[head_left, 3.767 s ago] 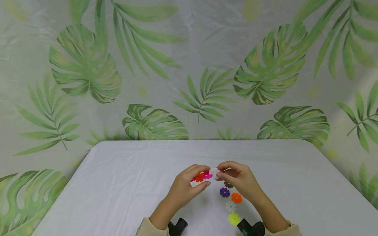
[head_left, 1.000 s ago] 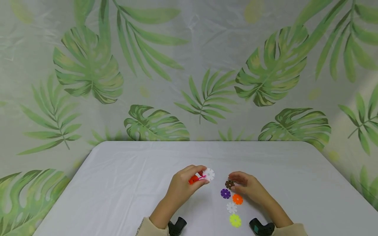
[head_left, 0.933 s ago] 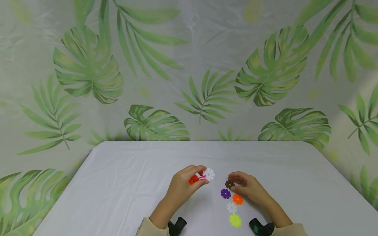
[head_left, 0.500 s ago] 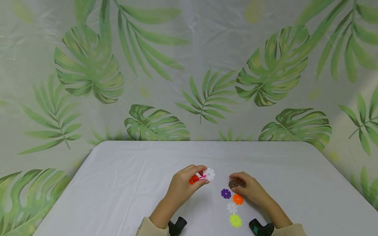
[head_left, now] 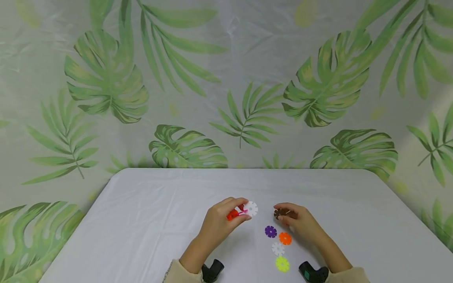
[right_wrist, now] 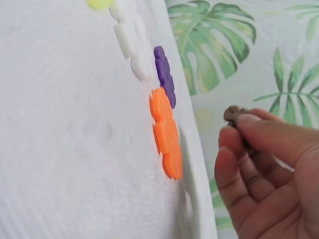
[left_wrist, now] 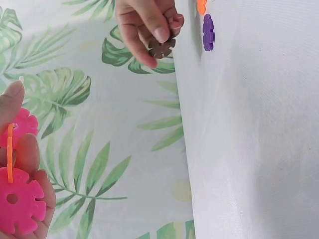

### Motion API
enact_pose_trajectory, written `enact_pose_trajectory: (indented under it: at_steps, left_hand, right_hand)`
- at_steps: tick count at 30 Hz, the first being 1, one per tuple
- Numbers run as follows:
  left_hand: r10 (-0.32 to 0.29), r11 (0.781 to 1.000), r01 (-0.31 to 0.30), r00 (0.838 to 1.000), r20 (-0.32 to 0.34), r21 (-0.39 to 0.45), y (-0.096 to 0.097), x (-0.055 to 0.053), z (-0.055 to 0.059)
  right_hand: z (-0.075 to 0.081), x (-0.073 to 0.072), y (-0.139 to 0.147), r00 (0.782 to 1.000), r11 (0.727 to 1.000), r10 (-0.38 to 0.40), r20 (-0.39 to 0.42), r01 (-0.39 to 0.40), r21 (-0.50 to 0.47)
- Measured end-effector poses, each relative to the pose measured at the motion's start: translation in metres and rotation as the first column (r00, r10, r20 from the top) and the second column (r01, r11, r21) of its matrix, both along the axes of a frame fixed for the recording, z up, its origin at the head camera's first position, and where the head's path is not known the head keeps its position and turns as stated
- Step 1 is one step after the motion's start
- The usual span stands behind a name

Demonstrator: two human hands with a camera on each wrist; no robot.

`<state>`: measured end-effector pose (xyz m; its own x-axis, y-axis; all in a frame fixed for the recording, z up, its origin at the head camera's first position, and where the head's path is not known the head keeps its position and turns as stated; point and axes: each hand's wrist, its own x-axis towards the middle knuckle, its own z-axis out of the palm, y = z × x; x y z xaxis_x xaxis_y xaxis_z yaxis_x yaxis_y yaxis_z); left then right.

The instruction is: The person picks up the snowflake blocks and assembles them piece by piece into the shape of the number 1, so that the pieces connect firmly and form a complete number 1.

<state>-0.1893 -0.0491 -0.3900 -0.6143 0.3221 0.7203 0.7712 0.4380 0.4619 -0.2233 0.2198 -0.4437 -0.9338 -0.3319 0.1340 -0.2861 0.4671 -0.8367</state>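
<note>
My left hand (head_left: 220, 219) holds a joined string of notched plastic snowflake discs above the table. A white disc (head_left: 252, 208) sticks out past its fingertips. The left wrist view shows a pink disc (left_wrist: 27, 201) in that string, with an orange disc (left_wrist: 9, 154) edge-on linking it to another pink disc (left_wrist: 24, 127). Fingers cover part of the string. To the right, thumb and fingers of my right hand (head_left: 305, 222) pinch a brown disc (head_left: 277, 213). In the right wrist view the brown disc (right_wrist: 232, 113) is seen nearly edge-on. A gap separates the two hands.
On the white tablecloth (head_left: 148, 228), nearer than the hands, lie loose discs: purple (head_left: 270, 232), orange (head_left: 285, 238), white (head_left: 278, 249) and yellow (head_left: 282, 264). Each wrist carries a black device (head_left: 213, 271). A leaf-print backdrop (head_left: 247, 59) hangs behind the table.
The white disc passed from between both hands to the left hand's string. My right hand moved to the brown disc, pinched it and raised it off the table. The left hand stayed nearly still.
</note>
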Motion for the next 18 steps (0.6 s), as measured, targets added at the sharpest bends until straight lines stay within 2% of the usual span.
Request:
enact_pose_trajectory:
  at_steps: [6,14,18]
  left_hand:
    - [0.003,1.0,-0.003,1.0,0.014,-0.002,0.0,0.0,0.001]
    - [-0.001,1.0,0.001,1.0,0.013,0.002,0.0,-0.001,0.0]
    - [0.002,1.0,-0.002,1.0,0.023,0.0,-0.001,0.0,0.001]
  right_hand:
    - [0.008,-0.002,0.001,0.995,0.991,0.084,-0.054,-0.089,-0.101]
    - [0.022,-0.002,-0.002,0.989,0.971,0.096,-0.113,-0.118,-0.209]
    - [0.031,-0.002,-0.005,0.979,0.958,0.116,-0.169,-0.155,-0.239]
